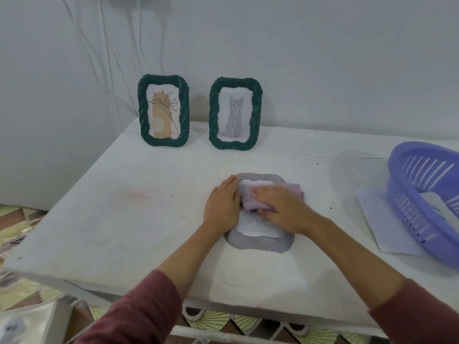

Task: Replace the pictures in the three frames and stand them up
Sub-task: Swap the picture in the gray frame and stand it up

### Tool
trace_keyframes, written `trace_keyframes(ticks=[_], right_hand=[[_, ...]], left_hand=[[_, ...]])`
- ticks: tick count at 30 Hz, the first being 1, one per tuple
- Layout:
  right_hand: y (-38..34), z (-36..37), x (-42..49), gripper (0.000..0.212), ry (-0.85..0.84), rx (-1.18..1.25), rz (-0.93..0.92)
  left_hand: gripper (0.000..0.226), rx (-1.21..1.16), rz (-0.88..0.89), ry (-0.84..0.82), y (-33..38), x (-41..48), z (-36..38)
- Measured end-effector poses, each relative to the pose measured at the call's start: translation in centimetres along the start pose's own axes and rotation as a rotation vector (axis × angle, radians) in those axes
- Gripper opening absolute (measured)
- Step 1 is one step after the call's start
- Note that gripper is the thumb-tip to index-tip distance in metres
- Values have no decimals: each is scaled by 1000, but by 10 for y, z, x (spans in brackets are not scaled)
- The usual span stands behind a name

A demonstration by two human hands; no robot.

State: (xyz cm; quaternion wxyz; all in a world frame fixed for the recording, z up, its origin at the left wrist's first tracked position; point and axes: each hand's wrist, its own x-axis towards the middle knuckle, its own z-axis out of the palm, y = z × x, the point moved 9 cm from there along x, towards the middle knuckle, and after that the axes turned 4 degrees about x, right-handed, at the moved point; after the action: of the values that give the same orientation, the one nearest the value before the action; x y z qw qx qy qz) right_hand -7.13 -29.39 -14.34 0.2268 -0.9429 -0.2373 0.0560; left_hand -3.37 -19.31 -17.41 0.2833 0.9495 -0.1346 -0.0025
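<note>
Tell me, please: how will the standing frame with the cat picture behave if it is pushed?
The cat frame stands upright and tall on a narrow base, so a push near its top would probably tip it backward. It looks woven and likely light, so it may slide on the smooth table.

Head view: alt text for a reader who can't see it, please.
The right hand rubs a folded lilac cloth over a grey frame lying flat on a white table; the left hand steadies it. Two green rope-edged frames stand behind.
</note>
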Motion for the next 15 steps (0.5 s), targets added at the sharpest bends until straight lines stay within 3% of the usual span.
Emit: trace_keyframes(ticks=[3, 6, 10, 12, 15], right_hand=[[-18, 2, -45, 25, -108, -34, -121], [17, -21, -55, 37, -16, -81, 6], [37, -25, -5, 29, 87, -122, 158], [23, -15, 2, 23, 55, -78, 65], [7, 5, -34, 39, -81, -100, -80]], left_hand=[[45, -7, -5, 9, -1, 0, -1], [45, -14, -9, 11, 0, 0, -1], [45, -9, -8, 13, -2, 0, -1], [45, -9, -9, 18, -2, 1, 0], [44, 0, -4, 19, -3, 1, 1]])
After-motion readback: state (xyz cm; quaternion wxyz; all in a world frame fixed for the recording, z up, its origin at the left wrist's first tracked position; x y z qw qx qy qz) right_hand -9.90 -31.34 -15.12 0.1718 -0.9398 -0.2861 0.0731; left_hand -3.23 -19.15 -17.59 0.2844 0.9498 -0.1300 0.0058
